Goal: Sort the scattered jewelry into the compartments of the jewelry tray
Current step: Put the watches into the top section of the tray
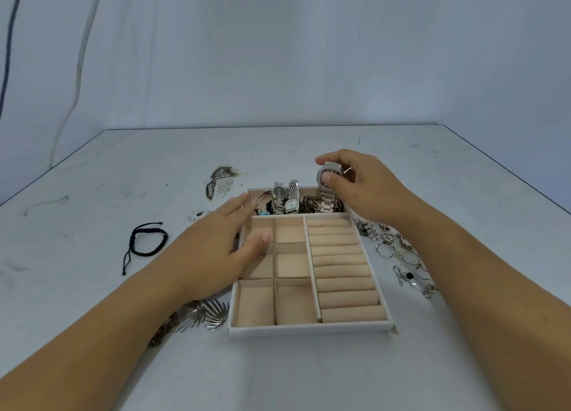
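Observation:
A beige jewelry tray point(309, 328) lies in the middle of the table, with square compartments on the left, ring rolls point(343, 271) on the right and one long compartment across the far end. My right hand point(361, 188) pinches a silver watch point(327, 188) upright over the right part of that far compartment, its band hanging down inside. Two silver watches point(285, 197) and dark beaded bracelets point(310, 205) stand in the same compartment. My left hand point(216, 243) lies flat on the tray's left edge, fingers apart, holding nothing.
A black cord bracelet point(147, 240) lies left of the tray. Silver leaf-shaped pieces point(204, 314) and a brown beaded strand point(162, 330) sit by my left forearm. A heap of silver rings and earrings point(398, 253) lies right of the tray. Dark stains point(219, 178) mark the table behind.

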`<control>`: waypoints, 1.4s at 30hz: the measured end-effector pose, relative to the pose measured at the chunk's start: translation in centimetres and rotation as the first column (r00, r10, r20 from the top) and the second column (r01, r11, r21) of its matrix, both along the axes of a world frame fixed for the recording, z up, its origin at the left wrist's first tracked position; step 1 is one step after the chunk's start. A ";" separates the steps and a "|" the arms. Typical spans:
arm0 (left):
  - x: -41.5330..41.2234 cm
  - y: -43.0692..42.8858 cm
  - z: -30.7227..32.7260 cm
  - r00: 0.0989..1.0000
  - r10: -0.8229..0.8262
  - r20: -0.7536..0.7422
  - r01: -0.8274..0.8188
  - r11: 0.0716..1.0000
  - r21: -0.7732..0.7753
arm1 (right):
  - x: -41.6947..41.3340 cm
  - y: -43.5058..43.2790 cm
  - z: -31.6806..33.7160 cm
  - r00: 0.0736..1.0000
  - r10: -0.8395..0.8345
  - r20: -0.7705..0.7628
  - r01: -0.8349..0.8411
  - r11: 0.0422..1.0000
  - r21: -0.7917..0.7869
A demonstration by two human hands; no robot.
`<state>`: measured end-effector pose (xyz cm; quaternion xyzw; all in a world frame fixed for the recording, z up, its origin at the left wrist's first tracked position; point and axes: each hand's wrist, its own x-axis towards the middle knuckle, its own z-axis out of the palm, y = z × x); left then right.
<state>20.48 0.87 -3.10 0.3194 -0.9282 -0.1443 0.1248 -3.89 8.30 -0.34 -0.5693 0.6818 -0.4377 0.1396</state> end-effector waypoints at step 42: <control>0.0 0.5 0.5 1.000 0.025 -0.001 -0.025 0.999 0.030 | 2.3 0.7 -1.4 0.966 -0.243 -0.090 0.248 0.967 0.048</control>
